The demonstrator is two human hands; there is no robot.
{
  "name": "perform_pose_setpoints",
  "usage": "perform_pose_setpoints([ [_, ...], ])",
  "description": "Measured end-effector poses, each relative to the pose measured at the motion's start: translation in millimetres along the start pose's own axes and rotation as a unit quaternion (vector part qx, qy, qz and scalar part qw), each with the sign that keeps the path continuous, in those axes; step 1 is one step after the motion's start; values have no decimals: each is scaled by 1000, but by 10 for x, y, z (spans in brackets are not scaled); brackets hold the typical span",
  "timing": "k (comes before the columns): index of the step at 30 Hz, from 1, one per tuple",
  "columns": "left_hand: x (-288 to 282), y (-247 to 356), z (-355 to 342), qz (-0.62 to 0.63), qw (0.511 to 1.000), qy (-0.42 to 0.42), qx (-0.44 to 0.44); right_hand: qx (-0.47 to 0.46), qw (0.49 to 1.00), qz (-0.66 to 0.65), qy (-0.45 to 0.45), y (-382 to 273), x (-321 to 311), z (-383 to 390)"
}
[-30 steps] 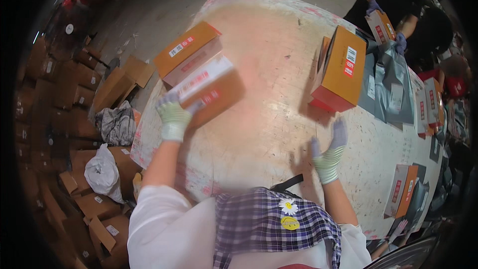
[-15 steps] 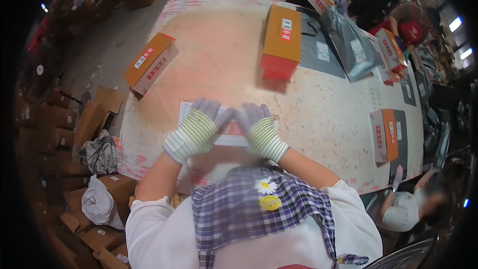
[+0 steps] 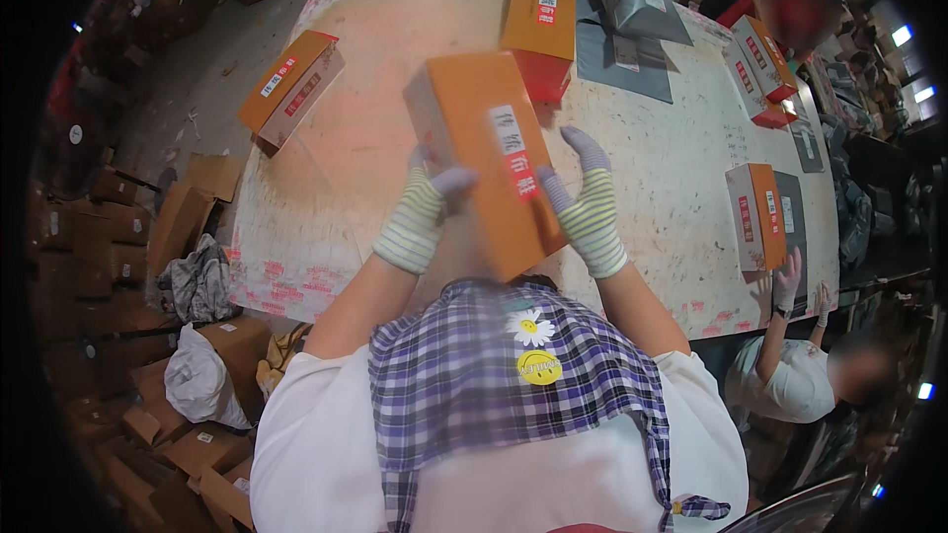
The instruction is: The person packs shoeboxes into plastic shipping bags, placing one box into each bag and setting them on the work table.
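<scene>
An orange shoebox (image 3: 484, 158) with a pale side and a white-and-red label is tilted between my hands, above the near part of the table. My left hand (image 3: 425, 202), in a striped glove with pale fingertips, closes on its left side; the thumb lies over the edge and the other fingers are partly hidden. Beside the opposite edge, my right hand (image 3: 592, 202) is spread open in a matching glove. Its thumb meets the box's edge while a finger points away.
Shoeboxes stand at the table's left (image 3: 291, 89), far middle (image 3: 538, 25) and right (image 3: 758, 217). Grey plastic mailers (image 3: 622, 59) lie at the far right. A co-worker's gloved hand (image 3: 787, 281) is by the right box. Cartons and a white sack (image 3: 202, 375) crowd the floor at left.
Both hands were down on a flat, pale, red-marked surface; now they are apart with the orange shoebox raised between them. At far right, the co-worker's box has left view and a grey mailer has shifted.
</scene>
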State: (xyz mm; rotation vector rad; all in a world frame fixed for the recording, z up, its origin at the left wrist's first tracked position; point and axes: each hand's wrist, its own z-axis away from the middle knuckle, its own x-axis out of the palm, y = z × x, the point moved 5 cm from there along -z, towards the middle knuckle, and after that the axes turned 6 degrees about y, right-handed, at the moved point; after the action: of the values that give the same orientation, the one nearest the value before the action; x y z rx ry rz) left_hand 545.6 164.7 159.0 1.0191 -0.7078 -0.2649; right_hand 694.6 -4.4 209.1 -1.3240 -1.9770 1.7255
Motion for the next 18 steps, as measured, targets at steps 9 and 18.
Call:
perform_pose_setpoints([
  [9,239,130,408,-15,987,-156,-35,-26,998,27,-54,-205,114,48],
  [18,447,238,292,8,985,-167,-46,-6,997,-16,-70,-120,-28,-111],
])
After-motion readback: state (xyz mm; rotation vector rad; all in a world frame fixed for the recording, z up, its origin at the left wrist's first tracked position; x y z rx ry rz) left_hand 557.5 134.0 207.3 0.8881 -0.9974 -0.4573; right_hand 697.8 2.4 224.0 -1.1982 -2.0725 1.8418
